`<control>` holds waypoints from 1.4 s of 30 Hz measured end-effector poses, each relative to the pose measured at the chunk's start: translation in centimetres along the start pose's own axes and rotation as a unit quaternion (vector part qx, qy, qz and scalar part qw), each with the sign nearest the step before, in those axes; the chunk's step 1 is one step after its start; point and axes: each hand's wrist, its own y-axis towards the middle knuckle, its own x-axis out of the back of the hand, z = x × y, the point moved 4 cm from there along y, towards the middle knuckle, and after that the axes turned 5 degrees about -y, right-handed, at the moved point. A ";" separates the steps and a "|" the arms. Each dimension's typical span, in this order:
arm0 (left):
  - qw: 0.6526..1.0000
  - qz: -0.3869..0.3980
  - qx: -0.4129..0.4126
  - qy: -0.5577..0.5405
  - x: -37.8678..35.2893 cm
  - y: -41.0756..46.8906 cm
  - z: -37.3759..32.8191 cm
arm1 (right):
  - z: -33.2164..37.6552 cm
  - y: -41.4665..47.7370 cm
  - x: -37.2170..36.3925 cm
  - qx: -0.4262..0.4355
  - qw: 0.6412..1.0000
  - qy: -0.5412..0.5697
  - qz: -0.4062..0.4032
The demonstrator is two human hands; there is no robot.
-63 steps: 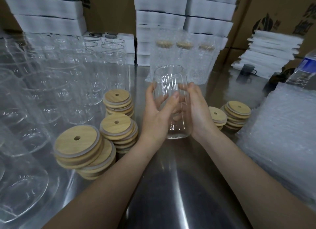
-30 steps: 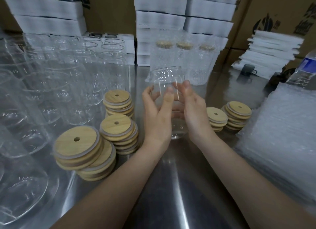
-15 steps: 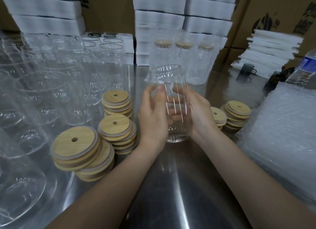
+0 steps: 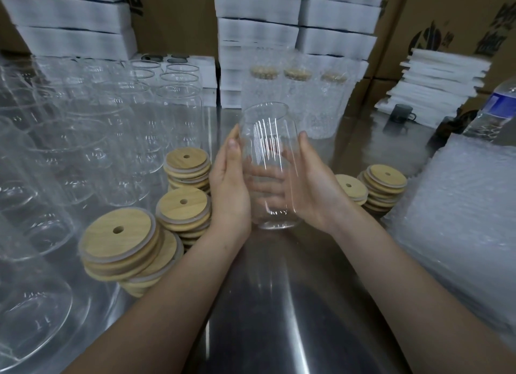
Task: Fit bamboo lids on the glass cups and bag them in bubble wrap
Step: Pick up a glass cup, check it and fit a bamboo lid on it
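Observation:
A clear glass cup (image 4: 266,139) stands upright and lidless between both hands, just above the steel table (image 4: 279,304). My left hand (image 4: 230,186) holds its left side, thumb up along the wall. My right hand (image 4: 308,188) cups the right side, fingers wrapped behind the glass. Stacks of bamboo lids with straw holes lie left of the hands (image 4: 122,239) (image 4: 184,206) (image 4: 187,161). Two more lid stacks (image 4: 385,181) (image 4: 351,186) sit to the right. A pile of bubble wrap bags (image 4: 463,214) lies at the right edge.
Many bare glass cups (image 4: 83,139) crowd the left side of the table. Three lidded cups in bubble wrap (image 4: 296,100) stand behind the held cup. White boxes (image 4: 259,22) and cardboard cartons line the back. A water bottle (image 4: 497,105) stands far right.
The cup has been turned and shifted between my hands. It now stands upright, and my left fingers lie straighter along its side.

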 end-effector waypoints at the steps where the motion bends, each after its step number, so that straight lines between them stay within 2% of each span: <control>1: 1.000 -0.014 0.008 -0.012 0.1 -0.1 0.0 | 0.1 0.0 0.0 0.005 1.000 -0.013 0.009; 5: 0.996 -0.031 0.066 -0.048 -0.5 -0.7 0.3 | 0.3 0.3 0.5 0.041 0.997 -0.034 -0.057; 8: 0.996 -0.007 0.086 -0.039 -1.2 -1.1 0.5 | 0.3 0.4 0.7 0.075 0.990 -0.052 -0.109; 11: 0.998 0.037 0.058 -0.006 -1.9 -1.7 0.5 | 0.6 0.3 1.0 0.119 0.975 -0.072 -0.175; 15: 0.994 0.044 0.002 0.102 -2.3 -2.5 0.2 | 1.2 -0.5 0.4 0.180 0.951 -0.117 -0.223; 19: 0.987 0.023 -0.081 0.137 -1.8 -2.4 -0.3 | 1.0 -1.0 -0.2 0.184 0.947 -0.139 -0.223; 22: 0.979 0.013 -0.104 0.173 -1.6 -2.3 -0.2 | 0.9 -0.6 0.2 0.154 0.952 -0.135 -0.229; 27: 0.988 0.012 -0.074 0.136 -1.7 -2.4 -0.3 | 1.1 -0.2 1.1 0.142 0.954 -0.101 -0.244; 32: 0.999 0.031 0.030 0.022 -2.0 -2.2 -0.4 | 1.3 -0.3 1.9 0.138 0.952 -0.096 -0.257; 35: 0.996 0.040 0.080 -0.010 -2.1 -2.0 0.0 | 1.7 -0.7 1.9 0.134 0.954 -0.075 -0.258; 39: 0.994 0.068 0.074 0.050 -1.8 -1.2 0.1 | 2.4 -0.9 2.1 0.166 0.943 -0.121 -0.261; 42: 0.992 0.089 0.056 0.074 -1.9 -1.5 0.1 | 3.0 -0.9 2.1 0.187 0.961 -0.097 -0.180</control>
